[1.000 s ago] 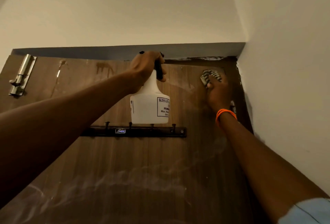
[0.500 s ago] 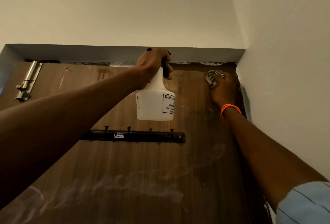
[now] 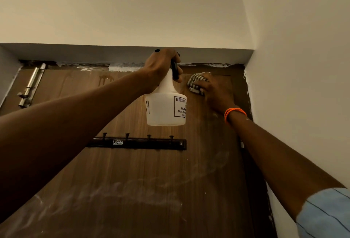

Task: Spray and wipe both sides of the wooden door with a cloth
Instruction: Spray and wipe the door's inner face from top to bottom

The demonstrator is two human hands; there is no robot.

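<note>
Wiping the top right corner of the wooden door (image 3: 132,171), this face only. Right hand (image 3: 214,93) pressing the striped cloth (image 3: 196,84) flat to the panel just under the frame, fingers spread over it. Left hand (image 3: 161,67) clenched round the trigger head of the white spray bottle (image 3: 164,109), held just beside the cloth. Streaky residue lower down, below the coat hook rail (image 3: 136,143). Next, probably: sweep left along the top edge toward the tower bolt (image 3: 31,86), then down. Other face not yet visible.

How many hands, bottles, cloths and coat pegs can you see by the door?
Hands: 2, left hand and right hand
Spray bottle: 1
Cloth: 1
Pegs on the hook rail: 4
Total: 8
</note>
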